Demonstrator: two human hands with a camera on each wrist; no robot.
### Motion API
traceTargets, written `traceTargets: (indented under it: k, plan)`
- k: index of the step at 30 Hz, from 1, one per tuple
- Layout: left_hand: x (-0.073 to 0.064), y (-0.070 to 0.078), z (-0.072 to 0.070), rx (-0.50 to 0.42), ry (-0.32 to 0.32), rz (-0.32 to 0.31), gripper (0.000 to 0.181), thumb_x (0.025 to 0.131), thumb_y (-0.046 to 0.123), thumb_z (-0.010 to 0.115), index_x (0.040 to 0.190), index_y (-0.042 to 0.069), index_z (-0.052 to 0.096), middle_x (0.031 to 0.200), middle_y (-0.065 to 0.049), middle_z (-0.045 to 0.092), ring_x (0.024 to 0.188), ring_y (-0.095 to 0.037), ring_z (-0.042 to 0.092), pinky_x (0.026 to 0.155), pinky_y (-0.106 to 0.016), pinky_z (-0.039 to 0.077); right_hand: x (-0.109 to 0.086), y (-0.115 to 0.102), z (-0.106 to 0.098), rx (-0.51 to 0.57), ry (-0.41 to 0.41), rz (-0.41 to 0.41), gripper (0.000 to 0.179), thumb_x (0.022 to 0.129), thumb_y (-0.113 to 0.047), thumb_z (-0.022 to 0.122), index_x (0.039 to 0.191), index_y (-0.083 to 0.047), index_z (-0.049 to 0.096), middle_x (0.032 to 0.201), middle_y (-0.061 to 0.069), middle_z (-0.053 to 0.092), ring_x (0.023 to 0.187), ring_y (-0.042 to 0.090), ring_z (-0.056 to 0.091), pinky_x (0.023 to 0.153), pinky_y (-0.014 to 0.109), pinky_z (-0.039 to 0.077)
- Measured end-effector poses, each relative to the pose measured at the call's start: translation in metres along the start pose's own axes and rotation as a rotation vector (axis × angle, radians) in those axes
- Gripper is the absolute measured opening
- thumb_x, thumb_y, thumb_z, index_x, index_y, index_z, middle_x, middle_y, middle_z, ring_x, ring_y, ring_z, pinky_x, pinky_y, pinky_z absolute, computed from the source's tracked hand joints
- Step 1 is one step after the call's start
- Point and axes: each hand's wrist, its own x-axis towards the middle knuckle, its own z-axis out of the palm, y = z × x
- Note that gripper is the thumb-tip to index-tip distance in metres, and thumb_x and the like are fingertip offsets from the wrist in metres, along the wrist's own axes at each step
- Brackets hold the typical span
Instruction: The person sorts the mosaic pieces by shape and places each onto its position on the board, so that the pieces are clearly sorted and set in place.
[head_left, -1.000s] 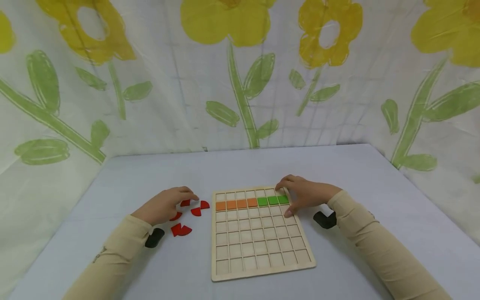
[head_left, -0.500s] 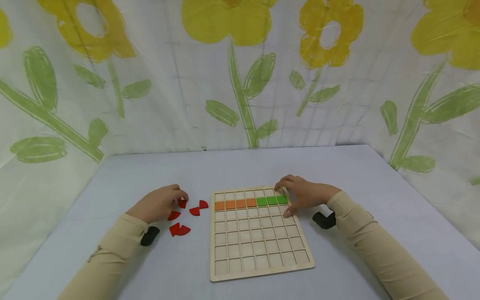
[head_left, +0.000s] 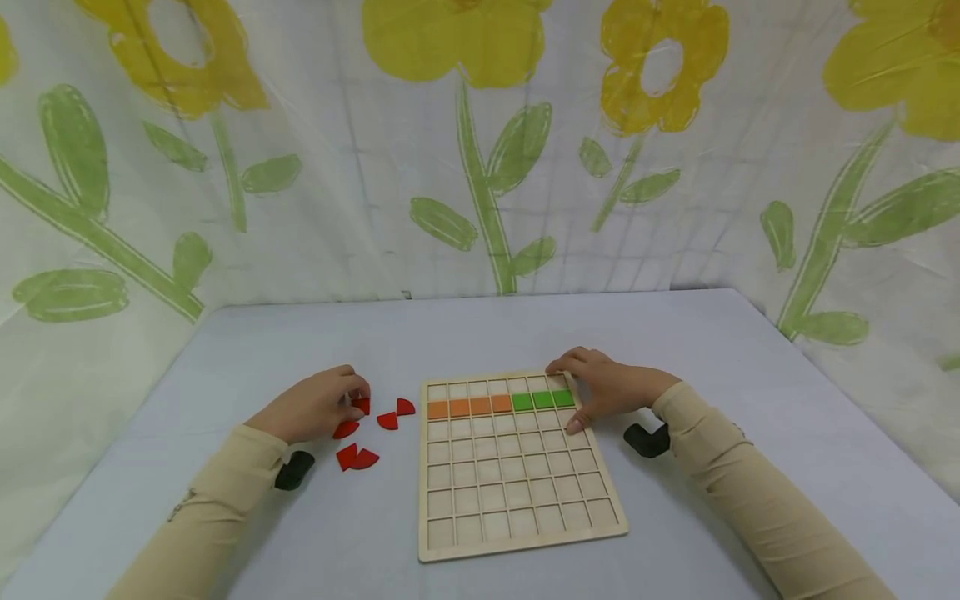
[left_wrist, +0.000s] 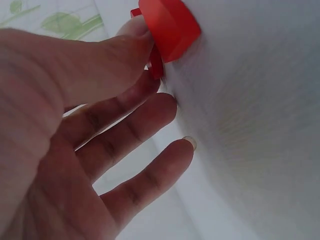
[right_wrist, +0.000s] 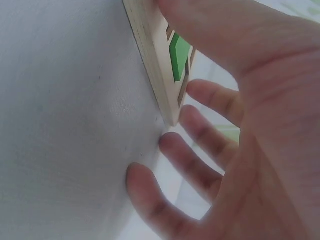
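At the left of the head view, my left hand (head_left: 311, 407) pinches a red quarter-circle tile (head_left: 362, 406) between thumb and fingers. In the left wrist view that tile (left_wrist: 156, 65) shows at the thumb and index fingertips, with another red tile (left_wrist: 175, 30) in front of it; the other fingers spread loosely. My right hand (head_left: 611, 386) rests at the far right corner of a wooden grid board (head_left: 525, 546), thumb on its right rim and fingertips at its far edge. Orange tiles (head_left: 468, 407) and green tiles (head_left: 542, 400) fill one row of the board.
More red tiles lie on the white table (head_left: 337, 533): a pair (head_left: 387, 421) between the left hand and the board, one (head_left: 346, 429) under the hand, and another pair (head_left: 364, 459) nearer. A flower-printed curtain (head_left: 315, 225) hangs behind the table.
My left hand has drawn back leftward from above the red tiles and its thumb and fingers have closed on one. The right hand stays at the board's corner.
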Motion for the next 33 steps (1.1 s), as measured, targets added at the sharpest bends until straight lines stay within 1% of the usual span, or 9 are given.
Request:
traceTargets:
  k: [5, 9, 13, 16, 21, 25, 28, 31, 33]
  plan:
    - [0.003, -0.002, 0.001, -0.027, -0.003, -0.016, 0.016, 0.084, 0.011, 0.073, 0.099, 0.010, 0.066, 0.089, 0.001, 0.057, 0.076, -0.013, 0.053, 0.063, -0.024, 0.049, 0.001, 0.001, 0.000, 0.006, 0.002, -0.012, 0.091, 0.069, -0.058, 0.076, 0.141, -0.016, 0.040, 0.142, 0.010, 0.036, 0.132, 0.033, 0.034, 0.101, 0.053, 0.036]
    - [0.004, -0.001, 0.002, -0.056, 0.002, 0.000, 0.019, 0.084, 0.015, 0.073, 0.101, 0.012, 0.066, 0.089, 0.004, 0.057, 0.080, -0.013, 0.053, 0.064, -0.023, 0.048, 0.000, 0.002, 0.000, 0.018, -0.005, -0.003, 0.091, 0.069, -0.059, 0.075, 0.142, -0.017, 0.039, 0.143, 0.010, 0.034, 0.133, 0.033, 0.032, 0.101, 0.054, 0.036]
    - [0.005, 0.005, 0.002, -0.068, 0.022, 0.061, 0.019, 0.085, 0.015, 0.073, 0.102, 0.011, 0.066, 0.090, 0.005, 0.058, 0.082, -0.013, 0.054, 0.066, -0.024, 0.049, 0.000, 0.002, 0.000, 0.030, -0.007, -0.002, 0.091, 0.070, -0.057, 0.076, 0.142, -0.016, 0.039, 0.144, 0.011, 0.033, 0.134, 0.033, 0.030, 0.102, 0.055, 0.035]
    - [0.006, 0.014, 0.004, -0.062, 0.046, 0.093, 0.018, 0.086, 0.015, 0.072, 0.103, 0.011, 0.066, 0.090, 0.006, 0.058, 0.082, -0.011, 0.054, 0.066, -0.023, 0.049, 0.000, 0.002, 0.000, 0.030, -0.007, -0.010, 0.091, 0.070, -0.056, 0.076, 0.142, -0.015, 0.039, 0.144, 0.011, 0.033, 0.134, 0.033, 0.030, 0.102, 0.055, 0.034]
    - [0.009, 0.033, 0.011, -0.031, 0.117, 0.139, 0.019, 0.087, 0.020, 0.072, 0.104, 0.013, 0.067, 0.089, 0.009, 0.057, 0.081, -0.008, 0.054, 0.066, -0.023, 0.048, 0.001, 0.004, 0.001, 0.022, -0.006, -0.009, 0.090, 0.070, -0.057, 0.076, 0.141, -0.015, 0.039, 0.144, 0.011, 0.033, 0.134, 0.034, 0.031, 0.103, 0.055, 0.034]
    - [0.011, 0.048, 0.016, -0.002, 0.171, 0.209, 0.020, 0.086, 0.023, 0.073, 0.103, 0.014, 0.068, 0.085, 0.011, 0.055, 0.076, -0.004, 0.052, 0.066, -0.021, 0.047, 0.001, 0.004, 0.000, 0.023, -0.010, -0.003, 0.091, 0.070, -0.058, 0.076, 0.141, -0.016, 0.039, 0.145, 0.011, 0.033, 0.134, 0.034, 0.030, 0.103, 0.055, 0.034]
    - [0.012, 0.056, 0.019, 0.010, 0.201, 0.266, 0.021, 0.085, 0.024, 0.074, 0.102, 0.013, 0.069, 0.082, 0.012, 0.053, 0.071, -0.003, 0.050, 0.064, -0.020, 0.046, 0.001, 0.005, 0.000, 0.031, -0.011, 0.001, 0.091, 0.070, -0.057, 0.076, 0.142, -0.016, 0.038, 0.145, 0.011, 0.032, 0.134, 0.034, 0.029, 0.103, 0.055, 0.033]
    - [0.013, 0.061, 0.023, 0.023, 0.208, 0.310, 0.021, 0.084, 0.025, 0.074, 0.101, 0.014, 0.070, 0.081, 0.011, 0.054, 0.070, -0.004, 0.051, 0.065, -0.020, 0.046, 0.002, 0.005, 0.001, 0.038, -0.015, 0.005, 0.091, 0.070, -0.057, 0.076, 0.142, -0.017, 0.038, 0.146, 0.011, 0.031, 0.135, 0.034, 0.029, 0.103, 0.055, 0.033]
    - [0.014, 0.063, 0.027, 0.032, 0.191, 0.323, 0.020, 0.084, 0.027, 0.074, 0.101, 0.015, 0.070, 0.083, 0.010, 0.056, 0.072, -0.005, 0.054, 0.066, -0.022, 0.047, 0.002, 0.006, 0.002, 0.041, -0.014, 0.006, 0.091, 0.070, -0.058, 0.076, 0.142, -0.017, 0.038, 0.146, 0.011, 0.030, 0.135, 0.034, 0.028, 0.104, 0.055, 0.032]
